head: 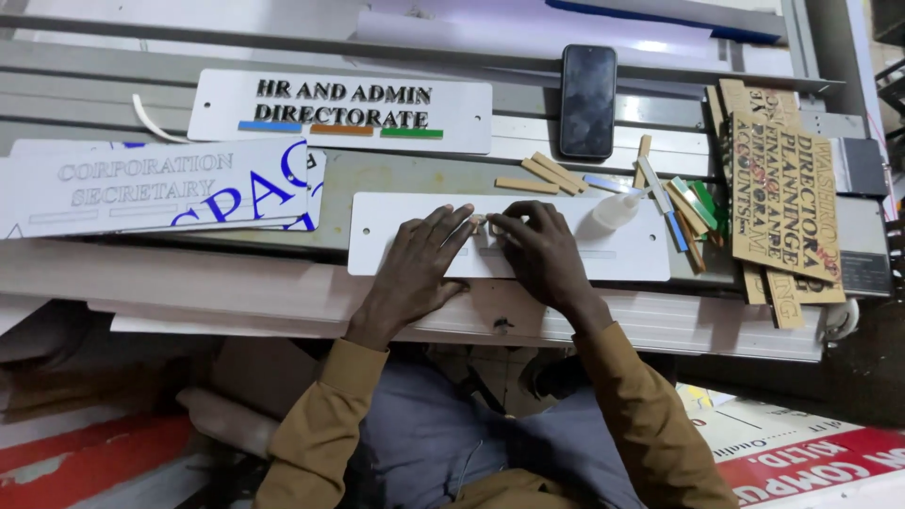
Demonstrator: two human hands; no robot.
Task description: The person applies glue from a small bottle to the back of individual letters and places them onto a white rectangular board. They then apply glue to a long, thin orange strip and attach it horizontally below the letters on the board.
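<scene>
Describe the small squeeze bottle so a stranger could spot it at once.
Start at the blank white sign plate under both hands. At its upper right edge lies the small squeeze bottle, on its side. Unlike the flat coloured strips beside it, it is rounded and translucent white.

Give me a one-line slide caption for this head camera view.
Both hands, left hand and right hand, press on a white sign plate beside coloured strips.

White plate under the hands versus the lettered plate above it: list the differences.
The white plate under the hands is almost bare; the lettered plate carries raised black letters and three coloured bars. Both hands, left hand and right hand, rest on the first; the second lies untouched. Both are long white rectangles.
</scene>
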